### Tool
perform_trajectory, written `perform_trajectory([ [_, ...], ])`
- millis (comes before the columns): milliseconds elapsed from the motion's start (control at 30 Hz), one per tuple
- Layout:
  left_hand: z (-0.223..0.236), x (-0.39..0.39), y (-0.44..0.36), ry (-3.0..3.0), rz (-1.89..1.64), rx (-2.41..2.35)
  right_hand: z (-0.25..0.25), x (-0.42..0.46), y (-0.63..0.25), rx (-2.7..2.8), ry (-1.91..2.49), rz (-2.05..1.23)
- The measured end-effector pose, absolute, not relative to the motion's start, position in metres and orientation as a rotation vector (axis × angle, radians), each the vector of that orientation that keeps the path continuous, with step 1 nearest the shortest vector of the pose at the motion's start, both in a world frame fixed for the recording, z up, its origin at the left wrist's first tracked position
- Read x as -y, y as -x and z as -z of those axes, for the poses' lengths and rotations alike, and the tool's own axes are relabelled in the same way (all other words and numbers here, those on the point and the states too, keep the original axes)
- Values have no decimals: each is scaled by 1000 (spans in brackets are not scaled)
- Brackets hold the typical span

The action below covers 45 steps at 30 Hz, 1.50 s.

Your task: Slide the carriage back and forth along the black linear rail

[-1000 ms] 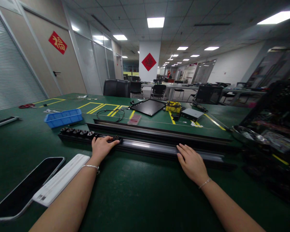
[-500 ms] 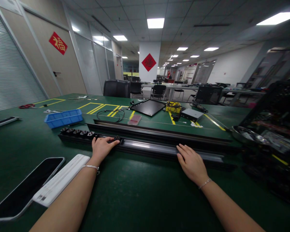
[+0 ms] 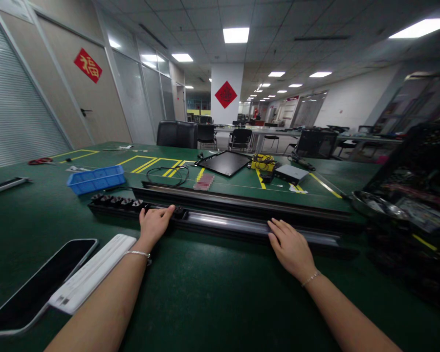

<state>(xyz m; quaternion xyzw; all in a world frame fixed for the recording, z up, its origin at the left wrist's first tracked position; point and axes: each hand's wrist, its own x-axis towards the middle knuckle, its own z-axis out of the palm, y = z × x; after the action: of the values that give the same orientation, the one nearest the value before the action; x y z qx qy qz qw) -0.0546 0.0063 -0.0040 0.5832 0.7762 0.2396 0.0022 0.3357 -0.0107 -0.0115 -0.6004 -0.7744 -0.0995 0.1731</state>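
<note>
Metal rail point(image 3: 225, 222): long black extrusion with a bright silver channel, lying crosswise on the bench directly in front of the person.

Room: wide, brightly lit workshop, with rows of desks and chairs far beyond the rail.

Bench: green workbench point(image 3: 205, 303) marked with yellow tape, running under the rail.

Beyond the rail: second black rail point(image 3: 242, 203) lying parallel and close; farther back, a blue plastic crate point(image 3: 95, 180) and a black panel point(image 3: 224, 163).

Nearer than the rail: smartphone point(image 3: 36, 278) lying face up beside a white strip point(image 3: 91, 274) (its purpose is hard to tell).

Left hand point(image 3: 154, 227): fingers held together, tips resting on the rail, pinching nothing visible.

Right hand point(image 3: 289, 249): fingers loosely spread, lying on the silver channel, gripping nothing visible.

Fittings: row of black fittings point(image 3: 117, 203) fills the rail's left end; one more black fitting point(image 3: 178, 211) sits just beside the left fingertips. The silver stretch to the right carries none.
</note>
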Motion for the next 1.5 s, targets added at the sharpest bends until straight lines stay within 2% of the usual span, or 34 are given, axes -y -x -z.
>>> perform_trajectory([
  [1500, 4, -4, 51, -1862, -773, -2420, 10, 11, -335, 2204, 1717, 274],
])
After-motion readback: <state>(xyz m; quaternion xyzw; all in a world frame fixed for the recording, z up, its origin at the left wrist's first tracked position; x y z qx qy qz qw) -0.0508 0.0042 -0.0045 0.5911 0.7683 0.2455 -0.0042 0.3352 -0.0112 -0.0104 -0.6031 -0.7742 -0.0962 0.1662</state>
